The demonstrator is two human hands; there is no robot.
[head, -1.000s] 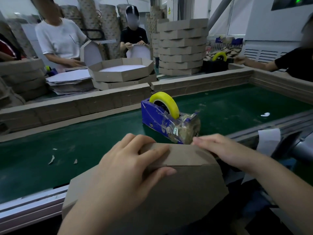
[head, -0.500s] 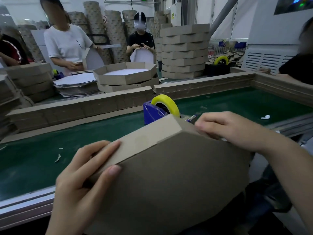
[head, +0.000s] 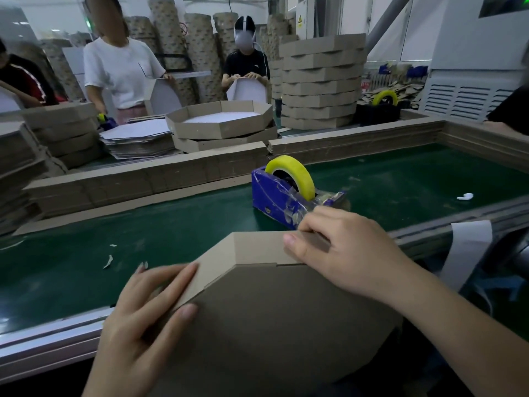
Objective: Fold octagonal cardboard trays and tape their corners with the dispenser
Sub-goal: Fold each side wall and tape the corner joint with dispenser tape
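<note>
Lowered since half a second ago, the upturned cardboard tray point(head: 272, 325) is held nearest, at the near edge of the green desk point(head: 86, 253). The left grip point(head: 148, 319) clamps its left wall; the right grip point(head: 343, 250) curls over its far wall. Just beyond, the blue dispenser point(head: 274, 196) stands on the desk.

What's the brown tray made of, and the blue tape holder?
The tray looks like plain brown cardboard: matte, with sharp fold creases. The tape holder seems glossy blue plastic, judging by its shine. Its yellow roll looks like smooth tape.
</note>
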